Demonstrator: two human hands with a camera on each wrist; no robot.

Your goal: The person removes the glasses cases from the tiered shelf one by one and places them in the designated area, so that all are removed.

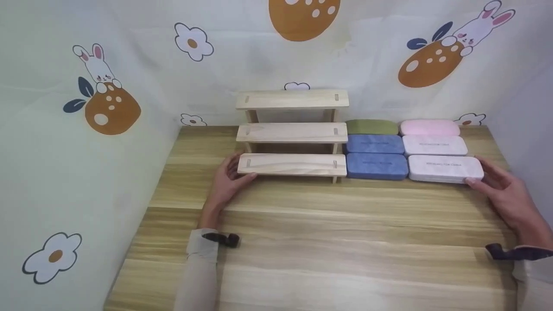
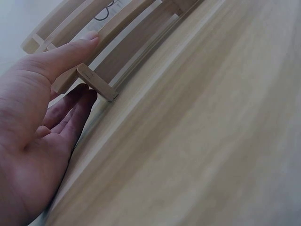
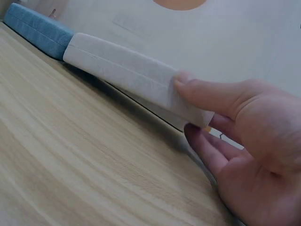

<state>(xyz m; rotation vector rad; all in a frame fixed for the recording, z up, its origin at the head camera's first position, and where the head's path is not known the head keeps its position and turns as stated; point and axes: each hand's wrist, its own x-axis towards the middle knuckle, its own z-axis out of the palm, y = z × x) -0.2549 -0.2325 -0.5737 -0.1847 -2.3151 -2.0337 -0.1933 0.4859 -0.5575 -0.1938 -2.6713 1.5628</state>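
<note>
A three-tier wooden display rack (image 1: 291,164) stands at the back of the table. My left hand (image 1: 225,181) grips the left end of its lowest step, thumb on the front edge (image 2: 94,40) and fingers behind and below. To the right, my right hand (image 1: 507,194) pinches the right end of the front white glasses case (image 1: 445,169), thumb on its front side. In the right wrist view, a dark gap shows under this white case (image 3: 122,61). Its left end meets the front blue glasses case (image 1: 376,166), which sits beside the rack.
Behind the front pair lie another blue case (image 1: 375,144) and another white case (image 1: 434,145). At the very back are a green case (image 1: 372,127) and a pink case (image 1: 430,127). A patterned cloth (image 1: 242,56) hangs behind the wood-grain table (image 1: 345,242).
</note>
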